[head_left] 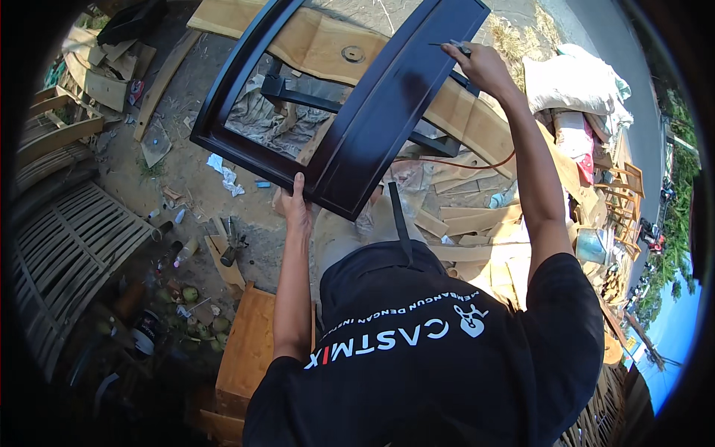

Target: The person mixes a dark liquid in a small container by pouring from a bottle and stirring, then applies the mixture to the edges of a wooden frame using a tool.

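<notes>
A dark brown, glossy wooden frame (246,153) with a wide flat board (387,112) along its right side tilts in front of me. My left hand (296,205) grips its lower edge, thumb on the front and the other fingers mostly hidden behind. Over the board's upper right edge, my right hand (482,67) is closed round a small tool with a thin dark tip (439,45) pointing left; its exact kind is too small to make out. A dark patch, possibly the hand's shadow, shows on the board.
Beneath the frame lie a pale wooden plank (320,48) and a dark stand (298,97). A red hose (477,165) curves below. Wood offcuts (477,220) and stuffed sacks (573,82) are at right. A slatted bamboo bench (74,238) and wooden cabinet (261,335) stand left.
</notes>
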A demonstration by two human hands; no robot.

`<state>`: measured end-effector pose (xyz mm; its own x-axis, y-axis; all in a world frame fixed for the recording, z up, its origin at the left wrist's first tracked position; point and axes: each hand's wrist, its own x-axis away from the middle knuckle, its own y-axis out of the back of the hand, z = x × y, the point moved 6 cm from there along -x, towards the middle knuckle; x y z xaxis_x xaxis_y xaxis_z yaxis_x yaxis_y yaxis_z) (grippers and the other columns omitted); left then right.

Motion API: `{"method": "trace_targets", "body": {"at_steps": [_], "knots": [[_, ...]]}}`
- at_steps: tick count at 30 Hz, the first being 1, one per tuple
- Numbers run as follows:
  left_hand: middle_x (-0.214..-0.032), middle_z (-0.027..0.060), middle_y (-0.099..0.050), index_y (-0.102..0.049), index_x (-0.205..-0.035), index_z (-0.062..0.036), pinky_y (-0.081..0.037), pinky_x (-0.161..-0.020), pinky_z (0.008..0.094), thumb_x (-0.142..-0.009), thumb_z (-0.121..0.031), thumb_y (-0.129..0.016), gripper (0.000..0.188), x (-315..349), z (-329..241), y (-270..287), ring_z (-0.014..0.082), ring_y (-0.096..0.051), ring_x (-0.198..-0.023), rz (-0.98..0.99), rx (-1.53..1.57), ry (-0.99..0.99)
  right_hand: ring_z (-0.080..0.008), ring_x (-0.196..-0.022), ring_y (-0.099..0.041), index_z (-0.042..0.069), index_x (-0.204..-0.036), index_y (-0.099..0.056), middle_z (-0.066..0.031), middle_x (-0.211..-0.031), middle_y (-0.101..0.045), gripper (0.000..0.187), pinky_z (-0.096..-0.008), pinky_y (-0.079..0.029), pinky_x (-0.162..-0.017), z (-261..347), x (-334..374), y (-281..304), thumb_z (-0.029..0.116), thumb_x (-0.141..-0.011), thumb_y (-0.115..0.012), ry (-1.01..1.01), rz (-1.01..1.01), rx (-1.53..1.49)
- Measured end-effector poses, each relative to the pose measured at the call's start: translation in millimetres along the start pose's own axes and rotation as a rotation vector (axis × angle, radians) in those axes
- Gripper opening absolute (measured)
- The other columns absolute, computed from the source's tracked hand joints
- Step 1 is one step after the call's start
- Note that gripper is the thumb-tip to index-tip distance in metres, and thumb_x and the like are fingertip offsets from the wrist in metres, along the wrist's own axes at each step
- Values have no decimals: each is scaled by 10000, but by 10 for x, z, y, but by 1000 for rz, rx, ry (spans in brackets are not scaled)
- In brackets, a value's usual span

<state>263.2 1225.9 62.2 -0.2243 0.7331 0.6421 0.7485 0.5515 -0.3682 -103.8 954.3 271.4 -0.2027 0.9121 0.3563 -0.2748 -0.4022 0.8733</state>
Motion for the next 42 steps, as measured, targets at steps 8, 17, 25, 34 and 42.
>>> {"method": "trace_targets", "body": {"at_steps": [8, 17, 25, 34, 42], "knots": [[-1424, 111, -602, -446, -1494, -24, -535, -1091, 438, -1017, -424, -684, 665, 300, 376, -200, 270, -633, -1260, 46, 185, 56, -153, -704, -614, 8, -962, -754, -81, -727, -669, 481, -367, -498, -697, -614, 1335, -984, 455, -1055, -601, -128, 117, -574], [-1487, 112, -573, -438, -1530, -73, -500, -1126, 448, -987, -555, -668, 762, 428, 508, -139, 278, -594, -1326, 20, 3, 127, -127, -609, -569, 33, -790, -690, -36, -634, -595, 584, -323, -453, -587, -1003, 1519, -1614, 566, -1017, -612, -103, 203, -922], [-1459, 96, -600, -462, -1522, -86, -504, -1125, 434, -977, -558, -683, 754, 317, 539, -573, 266, -619, -1297, 51, -55, 93, -139, -527, -560, 42, -785, -702, -35, -624, -605, 622, -347, -451, -519, -3269, 190, 219, 631, -972, -626, -420, -846, -736], [-1484, 131, -581, -494, -1502, -64, -449, -1171, 430, -994, -676, -554, 798, 204, 358, -420, 278, -598, -1319, -17, 53, -2, -447, -869, -697, 29, -1113, -773, -280, -916, -726, 551, -506, -534, -799, -479, 1435, -873, 542, -1022, -594, 335, 104, -488], [-1245, 96, -657, -537, -1415, -96, -538, -1008, 400, -1075, -683, -277, 727, -151, -218, -475, 251, -650, -1148, -260, 238, -197, -474, -918, -699, 18, -1129, -763, -281, -894, -726, 537, -522, -536, -826, 635, 992, -875, 521, -1024, -605, 492, 331, -376]]}}
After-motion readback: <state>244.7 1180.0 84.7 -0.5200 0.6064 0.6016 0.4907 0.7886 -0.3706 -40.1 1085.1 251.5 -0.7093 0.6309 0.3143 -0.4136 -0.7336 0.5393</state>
